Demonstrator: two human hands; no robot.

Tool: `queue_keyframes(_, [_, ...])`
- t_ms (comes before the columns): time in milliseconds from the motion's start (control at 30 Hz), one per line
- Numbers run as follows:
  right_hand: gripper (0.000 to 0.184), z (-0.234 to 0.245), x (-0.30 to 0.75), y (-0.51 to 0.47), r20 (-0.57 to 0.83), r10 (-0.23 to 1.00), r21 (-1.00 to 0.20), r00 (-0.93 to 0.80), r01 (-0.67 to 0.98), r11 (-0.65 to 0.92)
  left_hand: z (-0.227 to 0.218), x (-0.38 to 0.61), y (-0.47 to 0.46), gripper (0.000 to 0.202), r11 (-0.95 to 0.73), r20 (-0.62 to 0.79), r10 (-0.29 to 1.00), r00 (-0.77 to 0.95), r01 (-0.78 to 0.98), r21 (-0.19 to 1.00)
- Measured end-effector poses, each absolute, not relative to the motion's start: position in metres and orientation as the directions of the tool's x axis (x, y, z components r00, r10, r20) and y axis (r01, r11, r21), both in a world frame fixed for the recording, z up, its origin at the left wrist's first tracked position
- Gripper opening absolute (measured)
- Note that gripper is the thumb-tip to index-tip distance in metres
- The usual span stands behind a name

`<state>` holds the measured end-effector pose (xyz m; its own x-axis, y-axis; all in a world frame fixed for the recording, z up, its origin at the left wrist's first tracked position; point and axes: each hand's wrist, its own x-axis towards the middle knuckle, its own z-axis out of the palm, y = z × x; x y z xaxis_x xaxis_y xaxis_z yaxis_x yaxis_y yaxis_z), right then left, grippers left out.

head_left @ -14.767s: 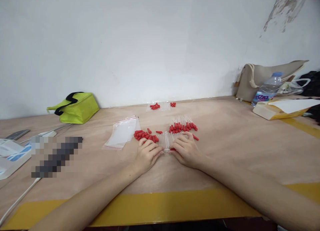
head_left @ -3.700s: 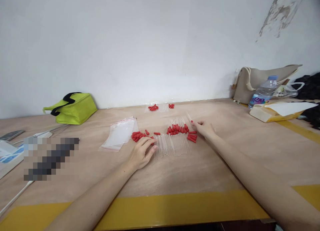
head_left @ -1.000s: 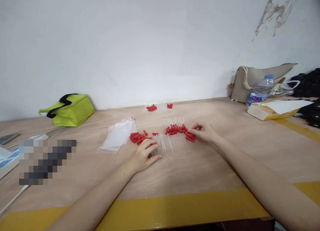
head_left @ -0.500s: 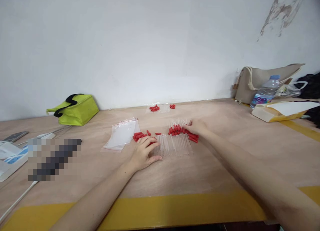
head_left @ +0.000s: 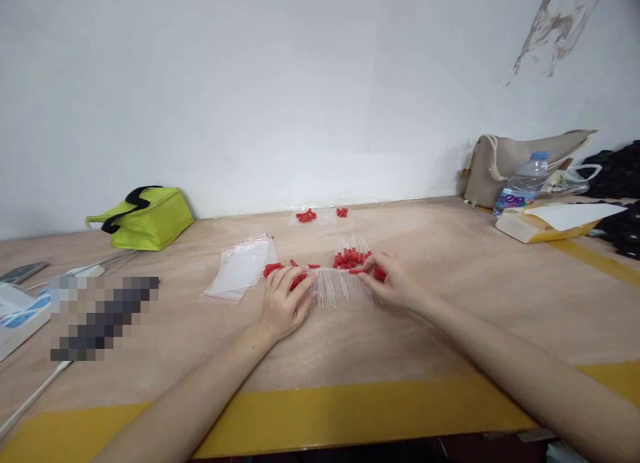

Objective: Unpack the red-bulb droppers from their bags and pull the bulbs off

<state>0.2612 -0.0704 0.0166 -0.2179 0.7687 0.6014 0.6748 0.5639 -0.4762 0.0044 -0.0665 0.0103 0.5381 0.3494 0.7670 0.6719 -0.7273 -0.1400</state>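
A row of clear glass tubes (head_left: 340, 291) lies side by side on the wooden table. My left hand (head_left: 284, 301) rests at the row's left end, fingers spread over loose red rubber caps (head_left: 280, 269). At the row's right end my right hand (head_left: 390, 281) pinches one red cap (head_left: 358, 271) between thumb and fingers. Behind the row lie finished tubes fitted with red caps (head_left: 351, 255).
Empty zip bags (head_left: 240, 271) lie left of the caps. A small bag with red caps (head_left: 313, 215) sits by the wall. A green lunch bag (head_left: 145, 216) stands at far left; a beige bag (head_left: 515, 159), water bottle (head_left: 520, 183) and box (head_left: 555, 219) at right.
My right hand has come back from the capped tubes to the row's right end with a red cap in its fingers. My left hand stays at the left end.
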Motion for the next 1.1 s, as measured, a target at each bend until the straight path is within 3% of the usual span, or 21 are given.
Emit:
queue_keyframes(67, [0.012,0.009,0.255,-0.082,0.663,0.688,-0.358,-0.294,0.684,0.636,0.010,0.007,-0.068,0.029,-0.702,0.767,0.335,0.547,0.688,-0.185])
queue_keyframes(167, [0.011,0.003,0.249,-0.088,0.689,0.653,-0.278,-0.316,0.716,0.641,0.008,0.008,-0.069,0.017,-0.690,0.786,0.336,0.519,0.703,-0.169])
queue_keyframes(300, [0.011,0.000,0.246,-0.087,0.708,0.633,-0.231,-0.313,0.744,0.627,0.004,0.009,-0.070,0.018,-0.606,0.853,0.324,0.409,0.782,-0.145])
queue_keyframes(533, [0.013,0.001,0.240,-0.092,0.735,0.555,-0.138,-0.391,0.714,0.686,0.007,0.016,-0.072,0.013,-0.660,0.769,0.237,0.593,0.680,-0.321])
queue_keyframes(833, [0.010,-0.011,0.234,-0.089,0.786,0.446,-0.036,-0.428,0.689,0.724,0.006,0.015,-0.076,0.010,-0.724,0.713,0.261,0.651,0.621,-0.301])
queue_keyframes(1100, [0.018,-0.004,0.238,-0.101,0.695,0.492,-0.009,-0.524,0.678,0.735,0.010,0.014,-0.079,0.013,-0.747,0.681,0.279,0.677,0.599,-0.289])
